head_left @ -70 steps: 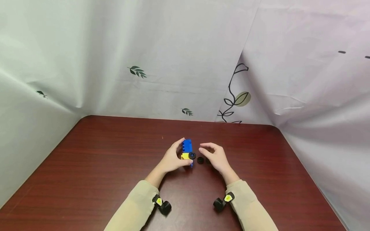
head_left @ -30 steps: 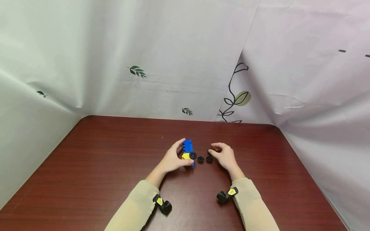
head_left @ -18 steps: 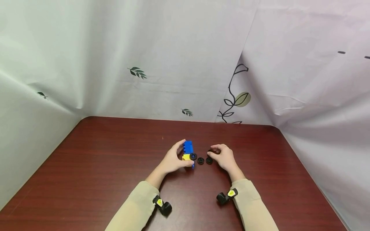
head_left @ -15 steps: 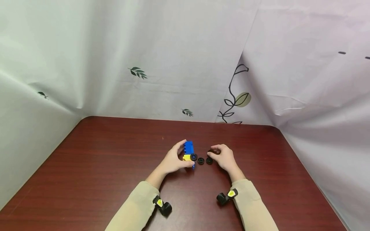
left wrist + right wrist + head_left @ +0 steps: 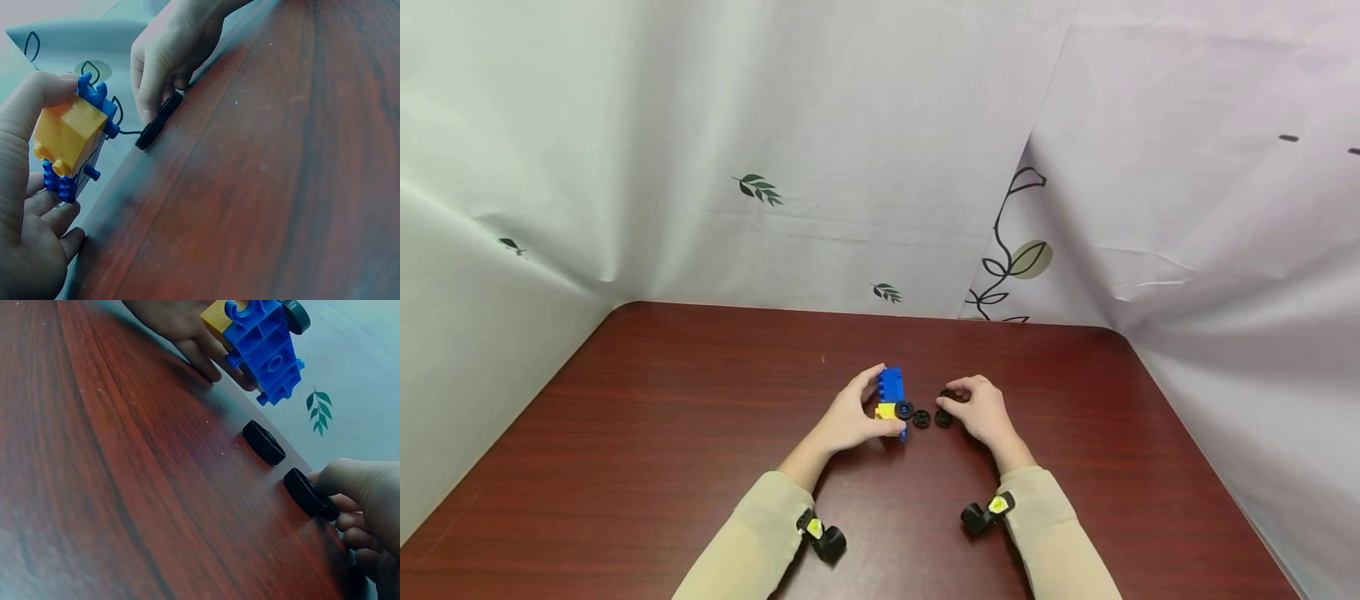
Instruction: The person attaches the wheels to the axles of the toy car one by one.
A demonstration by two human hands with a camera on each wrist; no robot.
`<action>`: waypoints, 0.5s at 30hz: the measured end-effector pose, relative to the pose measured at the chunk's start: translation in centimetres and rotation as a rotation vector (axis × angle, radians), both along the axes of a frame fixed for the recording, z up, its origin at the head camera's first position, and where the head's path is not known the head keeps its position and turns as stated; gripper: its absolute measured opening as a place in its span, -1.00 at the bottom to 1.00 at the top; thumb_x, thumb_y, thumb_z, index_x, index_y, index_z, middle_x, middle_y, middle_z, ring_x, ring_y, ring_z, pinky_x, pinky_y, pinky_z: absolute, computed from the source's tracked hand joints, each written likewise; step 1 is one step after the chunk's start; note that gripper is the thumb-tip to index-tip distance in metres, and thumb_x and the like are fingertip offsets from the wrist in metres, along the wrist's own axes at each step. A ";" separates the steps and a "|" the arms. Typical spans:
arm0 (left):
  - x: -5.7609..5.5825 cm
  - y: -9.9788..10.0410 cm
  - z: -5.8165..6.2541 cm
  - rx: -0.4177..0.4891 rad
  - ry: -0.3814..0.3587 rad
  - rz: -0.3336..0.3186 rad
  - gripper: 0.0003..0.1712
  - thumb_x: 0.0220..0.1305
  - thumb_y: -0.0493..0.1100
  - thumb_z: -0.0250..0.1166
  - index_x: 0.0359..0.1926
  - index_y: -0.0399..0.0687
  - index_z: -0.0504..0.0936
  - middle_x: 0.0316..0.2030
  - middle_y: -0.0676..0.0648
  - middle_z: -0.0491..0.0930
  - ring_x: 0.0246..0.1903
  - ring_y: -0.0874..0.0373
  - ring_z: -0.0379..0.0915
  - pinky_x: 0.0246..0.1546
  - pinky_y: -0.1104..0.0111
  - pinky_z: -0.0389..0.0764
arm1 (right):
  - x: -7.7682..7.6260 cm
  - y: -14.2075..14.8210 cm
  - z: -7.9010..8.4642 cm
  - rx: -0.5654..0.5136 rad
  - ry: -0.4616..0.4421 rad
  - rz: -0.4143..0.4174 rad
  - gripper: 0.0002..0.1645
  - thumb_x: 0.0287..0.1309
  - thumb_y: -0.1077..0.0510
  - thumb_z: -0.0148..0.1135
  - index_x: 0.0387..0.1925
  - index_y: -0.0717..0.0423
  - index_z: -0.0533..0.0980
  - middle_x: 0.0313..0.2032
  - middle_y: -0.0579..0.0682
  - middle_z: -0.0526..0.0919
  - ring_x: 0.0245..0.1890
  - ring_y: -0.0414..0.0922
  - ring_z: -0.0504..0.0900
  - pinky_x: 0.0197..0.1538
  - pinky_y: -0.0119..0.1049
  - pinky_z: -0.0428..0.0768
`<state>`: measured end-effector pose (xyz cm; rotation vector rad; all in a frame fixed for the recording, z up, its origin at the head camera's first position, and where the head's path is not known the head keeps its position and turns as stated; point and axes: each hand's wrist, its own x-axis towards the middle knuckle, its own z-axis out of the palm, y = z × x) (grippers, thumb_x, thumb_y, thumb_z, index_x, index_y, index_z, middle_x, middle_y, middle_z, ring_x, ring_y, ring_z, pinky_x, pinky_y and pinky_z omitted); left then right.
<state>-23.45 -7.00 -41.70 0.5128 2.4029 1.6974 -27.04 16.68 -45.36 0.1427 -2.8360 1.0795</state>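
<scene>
My left hand (image 5: 847, 417) grips a toy car (image 5: 892, 385) of blue and yellow plastic, thumb at one end and fingers at the other. One black wheel (image 5: 904, 410) is mounted on its side. In the right wrist view its ribbed blue underside (image 5: 269, 356) with a hook faces the camera, tilted over the table. To the right, two loose black wheels (image 5: 921, 418) lie flat side by side. The thumb and fingers of my right hand (image 5: 983, 411) pinch a third wheel (image 5: 947, 394) just behind the right one; part of it is hidden by the fingers.
The reddish-brown wooden table (image 5: 700, 400) spreads out on all sides of the hands. A pale curtain (image 5: 850, 167) with leaf prints hangs along its back edge and sides. A small black camera (image 5: 829, 540) is strapped to each sleeve.
My right hand has moved right, from above the loose wheels to the one behind them, and its fingertips have closed there. The toy car in my left hand has shifted slightly right.
</scene>
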 end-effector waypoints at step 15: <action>-1.0 0.1 -1.7 -0.004 0.005 0.000 0.08 -0.01 -0.17 0.44 0.45 -0.22 0.02 0.39 -0.31 0.13 0.37 -0.20 0.10 0.32 -0.01 0.22 | 0.1 -0.1 0.1 -0.008 -0.012 -0.018 -0.64 0.00 0.04 0.39 -0.17 0.15 0.65 -0.20 0.10 0.56 -0.21 -0.02 0.55 -0.12 -0.10 0.55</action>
